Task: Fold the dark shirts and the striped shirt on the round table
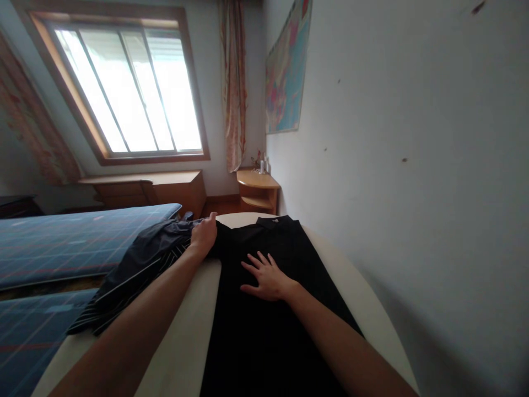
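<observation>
Black collared fabric shirt [264, 342] lies front-and-centre, filling the lower middle of the frame. The left hand [204, 236] is curled closed at the sleeve on the shirt's left, seemingly with the cloth caught in it, though its fingertips are hidden. The right hand [266, 278] lies flat on the chest, fingers spread wide, grasping nothing.

Should the left hand tug harder than the right palm presses, the body could probably skew or ruck up between them. A sliding palm might likewise push wrinkles ahead of it, and on such dark cloth these would be hard to notice.

The shirt's collar points to the upper middle of the frame; its long axis runs down from there to the bottom edge, where the hem is out of view. One sleeve reaches out leftward; none shows standing out on the right.

Around it is a cream-coloured, round-edged surface [185, 331]. Just left of the sleeve, a crumpled dark garment with white stripes [136, 259] lies near the left hand; it could get dragged along if its cloth snagged with the sleeve. Beyond, a blue plaid mattress [61, 248] spans the left of the frame.
</observation>
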Motion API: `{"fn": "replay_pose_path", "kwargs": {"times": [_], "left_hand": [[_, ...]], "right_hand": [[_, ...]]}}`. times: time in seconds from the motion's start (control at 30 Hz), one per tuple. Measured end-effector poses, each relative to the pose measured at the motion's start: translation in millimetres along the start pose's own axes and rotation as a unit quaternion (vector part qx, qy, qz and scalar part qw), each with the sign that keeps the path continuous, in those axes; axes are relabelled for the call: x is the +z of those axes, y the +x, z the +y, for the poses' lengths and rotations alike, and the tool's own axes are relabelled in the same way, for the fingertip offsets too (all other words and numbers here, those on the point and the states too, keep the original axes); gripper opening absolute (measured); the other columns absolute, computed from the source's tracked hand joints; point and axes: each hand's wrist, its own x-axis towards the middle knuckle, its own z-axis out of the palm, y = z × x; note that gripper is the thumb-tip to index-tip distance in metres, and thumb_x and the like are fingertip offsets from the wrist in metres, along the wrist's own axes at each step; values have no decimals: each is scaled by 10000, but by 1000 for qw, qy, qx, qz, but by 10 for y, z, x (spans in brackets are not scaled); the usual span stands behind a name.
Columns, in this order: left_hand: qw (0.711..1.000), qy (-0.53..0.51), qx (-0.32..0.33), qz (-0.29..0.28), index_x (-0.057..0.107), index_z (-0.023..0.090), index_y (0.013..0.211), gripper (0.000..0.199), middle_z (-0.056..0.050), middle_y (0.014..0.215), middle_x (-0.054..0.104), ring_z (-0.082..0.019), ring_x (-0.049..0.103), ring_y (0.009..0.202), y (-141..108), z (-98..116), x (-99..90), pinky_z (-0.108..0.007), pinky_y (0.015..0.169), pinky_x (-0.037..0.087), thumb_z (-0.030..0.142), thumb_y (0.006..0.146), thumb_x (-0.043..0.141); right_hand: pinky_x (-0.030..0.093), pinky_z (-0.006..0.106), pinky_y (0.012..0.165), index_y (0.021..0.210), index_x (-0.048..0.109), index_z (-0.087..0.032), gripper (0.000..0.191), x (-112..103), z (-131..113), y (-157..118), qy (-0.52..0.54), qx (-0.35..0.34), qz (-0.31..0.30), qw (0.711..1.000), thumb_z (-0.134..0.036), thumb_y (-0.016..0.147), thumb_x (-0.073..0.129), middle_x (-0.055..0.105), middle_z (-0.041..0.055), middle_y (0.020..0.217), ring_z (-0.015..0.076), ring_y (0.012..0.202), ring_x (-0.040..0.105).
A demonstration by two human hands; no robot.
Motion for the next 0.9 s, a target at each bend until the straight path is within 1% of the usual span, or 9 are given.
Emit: {"fn": "replay_pose_path", "kwargs": {"times": [0.1, 0.2, 0.3, 0.4, 0.5, 0.57, 0.63, 0.77, 0.9], "left_hand": [[1000, -6, 6, -3, 452, 201, 1360, 428, -155, 1039, 712, -333, 691, 1002, -5, 23, 84, -388, 813, 508, 228, 936, 505], [1000, -18, 1, 2, 432, 202, 1383, 443, -156, 1023, 716, -338, 699, 971, -75, 62, 184, -393, 790, 515, 285, 953, 502], [998, -62, -10, 18, 391, 173, 1413, 488, -161, 1059, 706, -327, 698, 970, -197, 92, 291, -394, 800, 521, 309, 959, 504], [992, -116, 12, 51, 310, 146, 1467, 603, -179, 1228, 639, -309, 665, 1056, -347, 78, 445, -381, 847, 526, 235, 921, 550], [981, -149, 56, 108, 252, 164, 1501, 710, -173, 1387, 512, -292, 582, 1201, -484, 20, 643, -359, 917, 521, 118, 864, 565], [974, -158, 68, 146, 287, 179, 1485, 693, -157, 1409, 465, -288, 539, 1250, -554, -19, 764, -366, 960, 512, 70, 848, 536], [972, -155, 54, 168, 350, 170, 1451, 638, -163, 1387, 445, -298, 547, 1229, -602, -43, 851, -392, 968, 515, 52, 845, 511], [973, -149, 33, 171, 439, 156, 1413, 576, -182, 1324, 427, -301, 596, 1125, -641, -49, 912, -420, 916, 540, 46, 850, 490], [963, -194, 68, 172, 519, 211, 1366, 579, -125, 1252, 493, -250, 616, 1066, -613, -52, 900, -386, 912, 542, -6, 838, 421]], "right_hand": [[17, 576, 1189, 1550, 301, -282, 845, 23, 27, -6, -4, -11, 8, 1000, -778, 870, 376, 189, 84, 1636, 363, 1505, 76], [62, 582, 1187, 1532, 342, -292, 823, 6, 64, 18, 4, -13, 10, 1000, -771, 866, 406, 232, 74, 1626, 361, 1498, 126], [195, 531, 1172, 1467, 457, -279, 683, -54, 113, 108, 14, -3, 33, 999, -676, 912, 440, 388, 76, 1559, 324, 1447, 294], [299, 456, 1134, 1408, 524, -216, 543, -120, 194, 271, 5, 19, 69, 997, -518, 962, 455, 504, 107, 1470, 275, 1367, 422], [247, 458, 1169, 1435, 489, -158, 544, -135, 298, 492, -10, 39, 64, 997, -444, 974, 453, 442, 126, 1519, 275, 1421, 353], [178, 485, 1196, 1475, 435, -160, 569, -114, 362, 655, -14, 48, 51, 997, -441, 980, 437, 365, 113, 1568, 278, 1469, 263], [134, 501, 1205, 1498, 400, -176, 577, -86, 409, 819, -16, 53, 47, 997, -448, 989, 409, 316, 92, 1594, 273, 1491, 204], [102, 502, 1208, 1508, 390, -189, 596, -60, 450, 1103, -22, 61, 48, 997, -497, 1001, 327, 302, 77, 1602, 269, 1497, 183], [83, 546, 1194, 1530, 351, -267, 648, -56, 463, 1274, -29, 85, 30, 995, -596, 974, 297, 268, 43, 1617, 312, 1492, 179]]}}
